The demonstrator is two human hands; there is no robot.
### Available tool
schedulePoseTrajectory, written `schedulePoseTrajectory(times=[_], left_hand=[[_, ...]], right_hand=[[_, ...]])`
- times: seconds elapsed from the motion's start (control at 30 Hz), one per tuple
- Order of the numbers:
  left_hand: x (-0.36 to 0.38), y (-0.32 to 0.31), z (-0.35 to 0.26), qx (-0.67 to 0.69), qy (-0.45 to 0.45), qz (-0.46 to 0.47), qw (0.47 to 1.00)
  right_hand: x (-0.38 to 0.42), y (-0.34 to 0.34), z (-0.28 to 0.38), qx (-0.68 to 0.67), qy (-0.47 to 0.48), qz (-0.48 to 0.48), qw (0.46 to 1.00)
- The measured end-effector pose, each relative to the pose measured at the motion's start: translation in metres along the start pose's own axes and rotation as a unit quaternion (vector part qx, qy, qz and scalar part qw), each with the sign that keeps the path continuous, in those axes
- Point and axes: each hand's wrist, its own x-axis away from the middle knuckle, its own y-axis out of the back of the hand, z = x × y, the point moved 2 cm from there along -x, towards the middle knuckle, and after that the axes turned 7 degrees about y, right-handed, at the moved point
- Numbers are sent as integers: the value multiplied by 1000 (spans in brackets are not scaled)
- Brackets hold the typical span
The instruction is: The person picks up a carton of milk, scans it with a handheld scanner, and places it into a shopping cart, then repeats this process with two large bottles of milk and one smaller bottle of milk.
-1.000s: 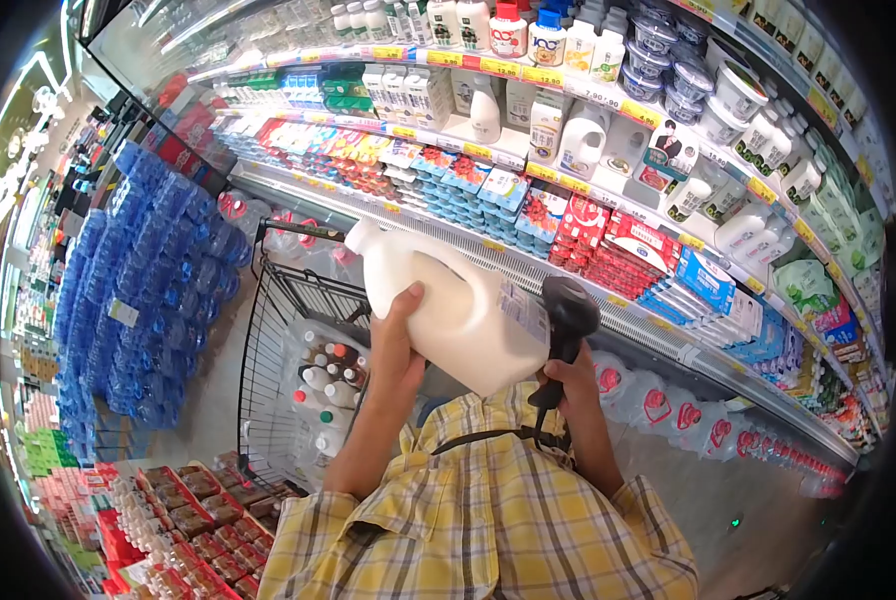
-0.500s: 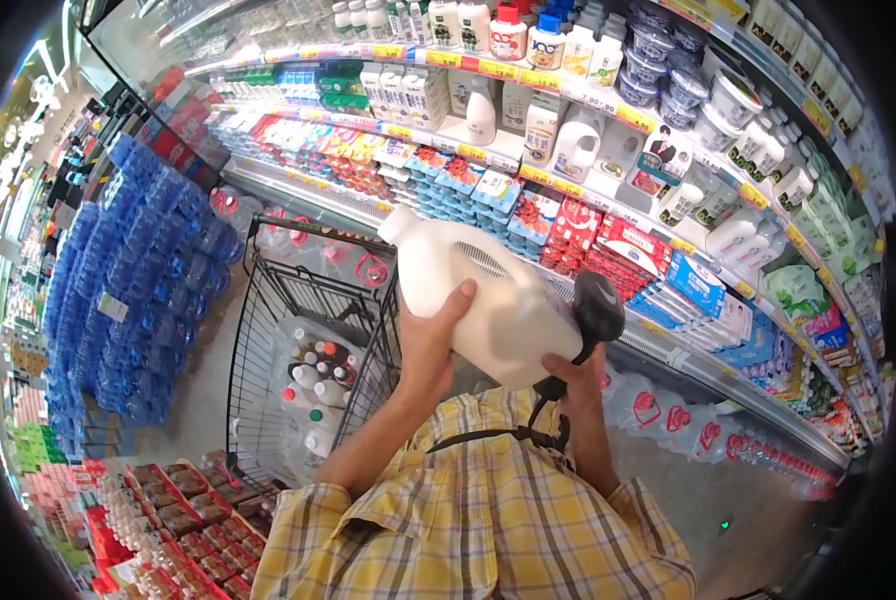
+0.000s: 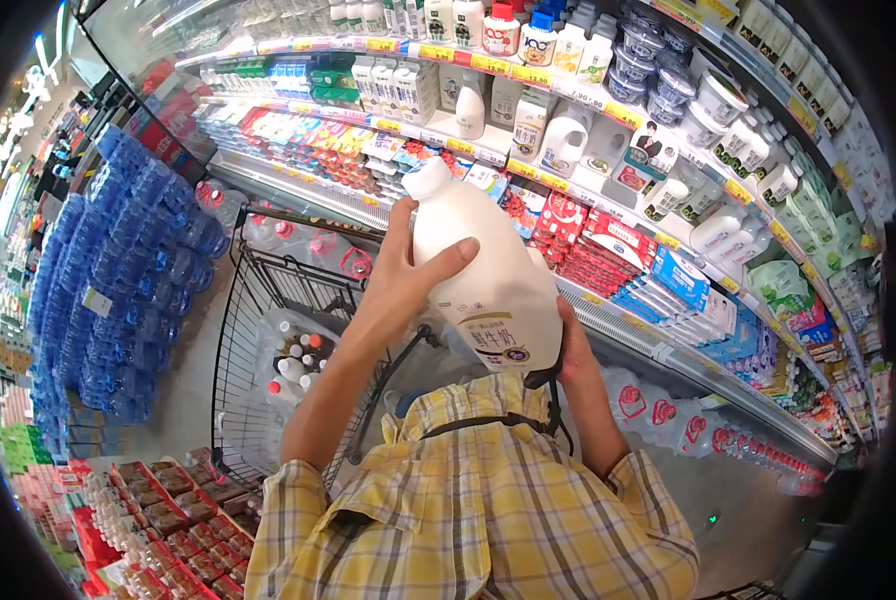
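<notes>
A white plastic milk jug (image 3: 478, 240) is held up in front of my chest, tilted, its white cap toward the upper left and its printed label facing me. My left hand (image 3: 423, 260) is closed around the jug near its neck, thumb across the front. At the jug's lower right side is my right hand (image 3: 574, 345), partly hidden behind it. A small part of a black handheld scanner (image 3: 541, 378) shows below the jug by that hand; the rest is hidden. A black cord hangs near the waist of the yellow plaid clothing.
A black wire shopping cart (image 3: 233, 350) holding wrapped bottles (image 3: 293, 365) stands at left. Beyond it rises a stack of blue-wrapped water bottles (image 3: 118, 270). Dairy shelves (image 3: 448, 140) run across the front and right, with large water bottles (image 3: 658, 410) along their foot. Red-trimmed packs (image 3: 173, 520) sit lower left.
The jug has turned so its label faces me and its cap has moved up and right. My left hand has shifted higher on it. The scanner in my right hand has gone mostly behind the jug.
</notes>
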Motion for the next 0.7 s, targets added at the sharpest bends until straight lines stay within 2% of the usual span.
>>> schedulePoseTrajectory(times=[0.1,0.17,0.27,0.4,0.47,0.53,0.6,0.7], left_hand=[[-5,0,0,-25,23,-31,999],[-11,2,2,-25,26,-25,999],[-20,10,9,-30,44,-16,998],[-28,19,12,-71,79,-4,994],[-33,21,17,-73,83,-7,994],[-38,21,17,-75,87,-11,993],[-42,18,18,-2,135,25,990],[-37,9,18,46,142,36,988]], right_hand=[[4,-13,-7,9,-1,1,1000],[2,-10,-13,70,23,-6,997],[-4,-2,-17,63,-16,7,998],[3,-9,-17,85,8,13,996],[-8,10,-23,65,-46,23,997],[-7,6,-24,61,-44,28,997],[-5,4,-25,58,-42,34,997],[-3,6,-24,63,-16,54,996]])
